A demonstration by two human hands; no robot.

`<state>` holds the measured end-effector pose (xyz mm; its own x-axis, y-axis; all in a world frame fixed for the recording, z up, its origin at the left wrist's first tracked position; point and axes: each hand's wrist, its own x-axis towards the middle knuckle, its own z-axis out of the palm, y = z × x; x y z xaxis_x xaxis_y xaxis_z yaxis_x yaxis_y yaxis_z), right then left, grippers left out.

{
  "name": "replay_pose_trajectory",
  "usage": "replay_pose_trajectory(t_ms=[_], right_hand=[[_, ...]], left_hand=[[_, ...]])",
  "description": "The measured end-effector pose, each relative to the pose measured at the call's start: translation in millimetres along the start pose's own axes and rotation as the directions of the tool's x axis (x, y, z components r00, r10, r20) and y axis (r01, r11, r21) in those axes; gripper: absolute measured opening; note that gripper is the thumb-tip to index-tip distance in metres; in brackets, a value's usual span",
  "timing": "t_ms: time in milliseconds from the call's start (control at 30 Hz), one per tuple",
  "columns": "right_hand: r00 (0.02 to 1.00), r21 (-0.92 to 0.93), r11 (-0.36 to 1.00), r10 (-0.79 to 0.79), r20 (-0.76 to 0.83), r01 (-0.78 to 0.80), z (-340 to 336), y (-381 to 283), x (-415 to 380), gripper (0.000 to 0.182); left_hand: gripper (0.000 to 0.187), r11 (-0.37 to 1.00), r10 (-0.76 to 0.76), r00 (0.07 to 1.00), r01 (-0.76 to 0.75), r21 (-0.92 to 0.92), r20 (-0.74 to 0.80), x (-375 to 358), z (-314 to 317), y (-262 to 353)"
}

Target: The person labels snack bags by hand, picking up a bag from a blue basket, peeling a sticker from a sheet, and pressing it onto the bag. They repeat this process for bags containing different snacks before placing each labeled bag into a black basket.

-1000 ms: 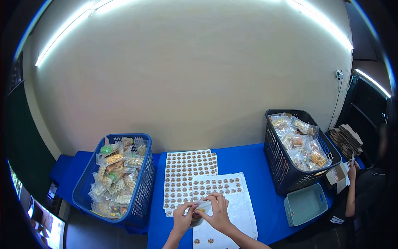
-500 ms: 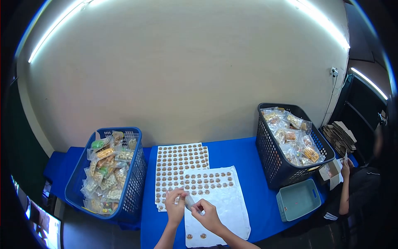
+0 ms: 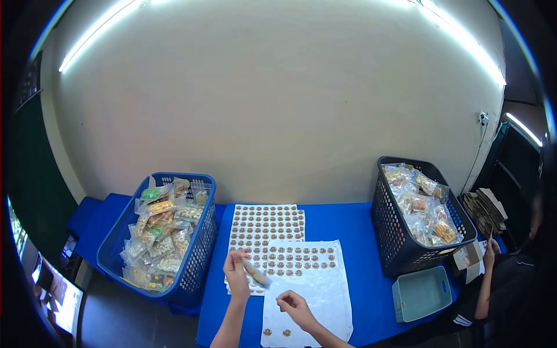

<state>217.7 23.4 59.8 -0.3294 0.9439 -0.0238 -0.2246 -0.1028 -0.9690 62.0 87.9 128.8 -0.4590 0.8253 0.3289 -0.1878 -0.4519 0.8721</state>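
My left hand (image 3: 237,274) is closed on a small clear packet (image 3: 256,274) with something yellowish in it, over the sticker sheets. My right hand (image 3: 297,308) is apart from the packet, above the bare part of the front sheet (image 3: 313,293); its thumb and fingertips are pinched together, and whatever may be between them is too small to make out. Rows of round brown stickers show at the top of the front sheet, two more near its bottom. Behind it lies another sheet (image 3: 264,223) full of such stickers.
A blue basket (image 3: 200,246) of snack packets stands at left, a dark basket (image 3: 391,232) of packets at right. In front of the latter is a grey-green tray (image 3: 420,296). At far right, another person's hands (image 3: 491,252) are near an open carton (image 3: 471,261) and stacked cardboard (image 3: 484,213).
My right hand has let go of the packet and moved away to the lower right. My left hand keeps the packet, now tilted down to the right. The camera view has shifted slightly.
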Motion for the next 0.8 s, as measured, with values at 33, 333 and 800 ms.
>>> replay_pose_trajectory(t_ms=[33,333,800], right_hand=[[0.994,0.079,0.991,0.112,-0.006,-0.111,-7.2,5.2,-6.1,0.016],[0.84,0.569,0.673,0.147,0.522,-0.472,-23.8,0.6,-21.7,0.058],[0.97,0.246,0.948,0.161,0.183,-0.204,-42.1,-41.6,-31.7,0.026]], left_hand=[[0.027,0.985,-0.043,0.999,0.044,-0.164,0.009,2.6,-4.9,3.3],[0.018,0.112,-0.266,0.824,0.542,-0.833,0.5,-1.5,10.8,-2.3],[0.066,0.191,-0.523,0.475,0.875,-0.446,0.708,-28.5,-1.0,-15.4]])
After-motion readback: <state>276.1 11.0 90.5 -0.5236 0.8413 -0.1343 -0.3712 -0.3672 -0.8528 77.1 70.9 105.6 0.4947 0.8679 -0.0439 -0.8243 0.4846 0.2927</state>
